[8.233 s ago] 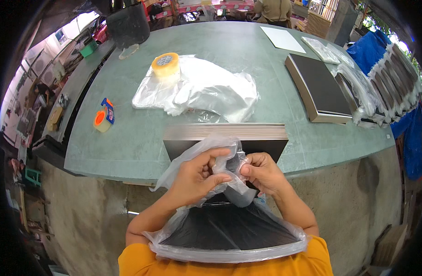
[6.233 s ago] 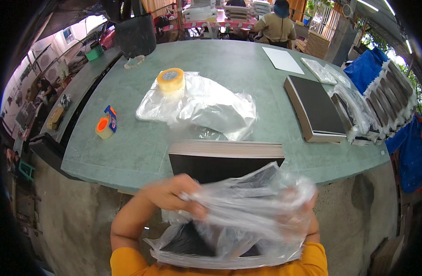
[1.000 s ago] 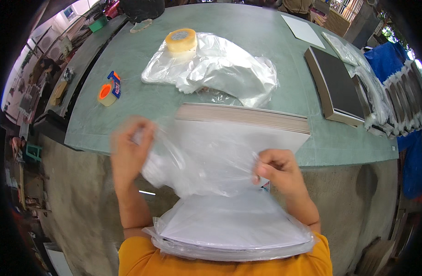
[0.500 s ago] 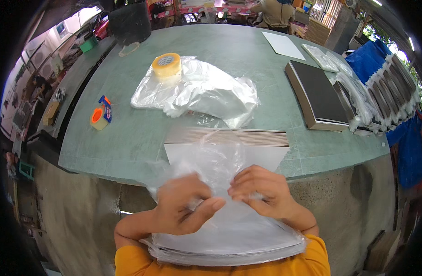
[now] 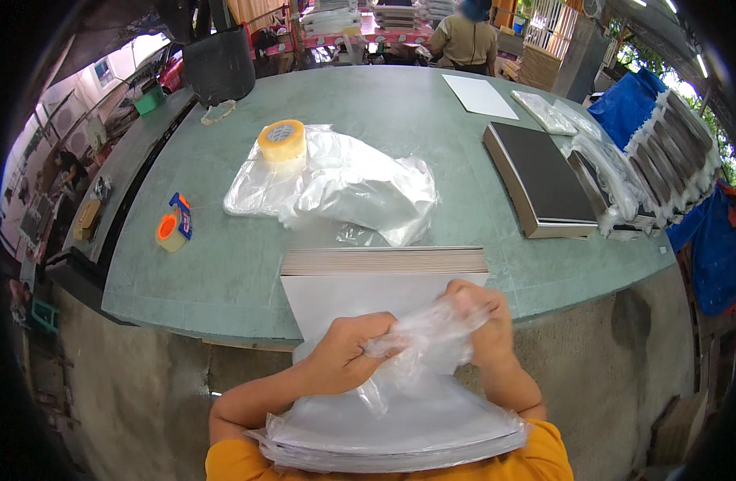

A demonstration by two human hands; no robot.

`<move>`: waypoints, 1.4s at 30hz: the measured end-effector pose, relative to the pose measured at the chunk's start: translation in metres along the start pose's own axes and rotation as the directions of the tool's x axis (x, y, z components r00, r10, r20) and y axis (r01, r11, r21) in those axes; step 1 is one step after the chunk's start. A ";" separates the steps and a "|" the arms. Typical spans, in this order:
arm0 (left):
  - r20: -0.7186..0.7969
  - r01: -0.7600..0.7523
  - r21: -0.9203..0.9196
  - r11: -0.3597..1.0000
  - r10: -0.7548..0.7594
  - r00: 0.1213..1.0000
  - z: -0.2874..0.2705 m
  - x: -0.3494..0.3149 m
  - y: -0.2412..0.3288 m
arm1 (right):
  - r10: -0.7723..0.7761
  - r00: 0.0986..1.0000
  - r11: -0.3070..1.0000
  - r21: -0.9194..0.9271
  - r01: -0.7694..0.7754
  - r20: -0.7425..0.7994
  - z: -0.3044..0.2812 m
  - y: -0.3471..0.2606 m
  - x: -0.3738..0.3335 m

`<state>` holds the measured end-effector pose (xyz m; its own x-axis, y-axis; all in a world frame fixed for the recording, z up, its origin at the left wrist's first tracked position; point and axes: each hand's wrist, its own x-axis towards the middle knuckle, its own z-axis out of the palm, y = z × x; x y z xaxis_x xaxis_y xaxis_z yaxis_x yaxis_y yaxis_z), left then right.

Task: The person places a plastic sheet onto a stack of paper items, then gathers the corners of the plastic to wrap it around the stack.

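Left hand [image 5: 348, 361] and right hand [image 5: 484, 321] each pinch bunched clear plastic bag [image 5: 420, 345] above the white board [image 5: 368, 301] at the desk [image 5: 223, 272] near edge. Half a second earlier both hands lay flat, spread on the plastic; now the film is gathered upward.

Both forearms come up from below, elbows bent, and meet in front of the chest. The left hand [image 5: 348, 353] is curled into a pinching fist; the right hand [image 5: 484, 321] is clenched just beside it, knuckles up.
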<state>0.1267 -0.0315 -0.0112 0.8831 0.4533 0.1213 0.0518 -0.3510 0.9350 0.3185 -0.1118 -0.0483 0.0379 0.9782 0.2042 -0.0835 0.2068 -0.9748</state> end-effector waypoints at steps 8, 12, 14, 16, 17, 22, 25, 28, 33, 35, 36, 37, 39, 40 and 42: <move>0.160 -0.016 -0.552 0.833 0.125 0.979 -0.020 -0.006 -0.004 | -0.026 0.454 0.989 0.089 -0.118 0.891 0.021 -0.041 0.009; 0.352 0.073 -0.557 0.828 0.155 0.923 -0.044 -0.019 -0.017 | 0.036 0.386 0.978 0.046 -0.202 0.922 -0.009 -0.053 0.009; 0.370 -0.009 -0.537 0.844 0.246 0.896 -0.050 -0.030 -0.017 | 0.323 0.309 0.946 -0.314 -0.080 0.895 -0.011 -0.043 -0.001; 0.555 -0.175 -0.376 0.910 0.372 0.744 -0.047 -0.028 -0.004 | 0.646 0.364 0.651 -0.733 0.197 0.671 -0.010 -0.033 -0.015; 0.648 -0.261 -0.270 0.927 0.376 0.662 -0.045 -0.025 0.010 | 0.639 0.613 0.484 -0.862 0.151 0.466 -0.019 -0.032 -0.032; 0.379 -0.175 0.815 0.552 -0.280 0.882 -0.017 -0.036 -0.019 | 0.428 0.864 -0.266 -0.876 0.403 0.267 -0.031 -0.029 -0.048; 0.526 -0.599 0.507 0.620 0.328 0.784 0.007 -0.038 -0.004 | 0.182 0.935 -0.131 -0.935 0.331 0.305 -0.051 -0.010 -0.045; 0.728 -0.389 0.595 0.703 -0.267 0.631 0.010 -0.034 -0.004 | 0.045 0.903 -0.205 -0.881 0.427 0.427 -0.058 -0.008 -0.046; 0.393 -0.159 0.804 0.573 -0.313 0.865 -0.018 -0.061 -0.062 | 0.465 0.856 0.324 -0.943 0.074 0.227 -0.027 -0.067 -0.026; 0.367 -0.109 0.578 0.809 -0.139 0.920 -0.023 -0.077 -0.051 | -0.084 0.970 0.518 -0.842 -0.153 -0.228 -0.052 -0.072 -0.025; 0.278 -0.026 0.403 0.915 -0.095 0.956 -0.035 -0.072 -0.024 | -0.297 0.835 0.522 -0.811 -0.263 -0.463 -0.063 -0.069 -0.023; 0.179 0.035 0.197 0.980 -0.071 0.981 -0.048 -0.066 -0.008 | -0.342 0.831 0.528 -0.821 -0.216 -0.439 -0.059 -0.059 -0.026; -0.400 0.387 0.027 0.922 -0.344 0.849 -0.078 -0.064 -0.009 | -0.431 0.818 0.542 -0.834 -0.103 -0.381 -0.043 -0.027 -0.027; -0.658 0.379 0.212 0.901 -0.155 0.736 -0.085 -0.059 -0.020 | -0.452 0.851 0.484 -0.875 -0.018 -0.268 -0.032 -0.023 -0.026; -0.788 0.424 0.488 0.763 0.176 0.590 -0.089 -0.055 -0.051 | -0.475 0.879 0.362 -0.919 0.157 -0.036 -0.014 -0.020 -0.023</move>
<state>0.0342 0.0341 -0.0364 0.1621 0.8513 0.4990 0.6414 -0.4752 0.6023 0.3331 -0.1390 -0.0351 0.1093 0.7615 0.6389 0.8907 0.2103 -0.4029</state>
